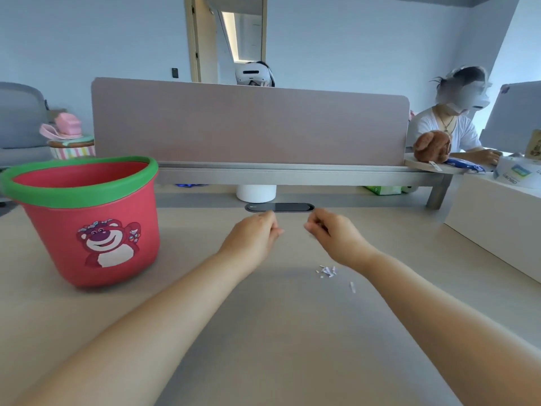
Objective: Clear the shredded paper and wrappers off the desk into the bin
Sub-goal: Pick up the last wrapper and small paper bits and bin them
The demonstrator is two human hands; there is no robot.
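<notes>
A small cluster of white shredded paper (326, 271) lies on the beige desk (263, 332), just under my right wrist, and one loose strip (352, 287) lies a little nearer to me. The red bin (52, 230) with a green rim and a bear picture stands on the desk at the left. My left hand (254, 234) and my right hand (330, 234) hover side by side above the desk beyond the paper. Their fingers are curled with the tips drawn together. No paper shows in either hand. No wrappers are in view.
A pink-grey divider panel (248, 127) on a metal rail closes off the back of the desk, with a dark cable slot (279, 207) in front of it. A white side unit (491, 218) stands to the right. Two people sit behind the divider.
</notes>
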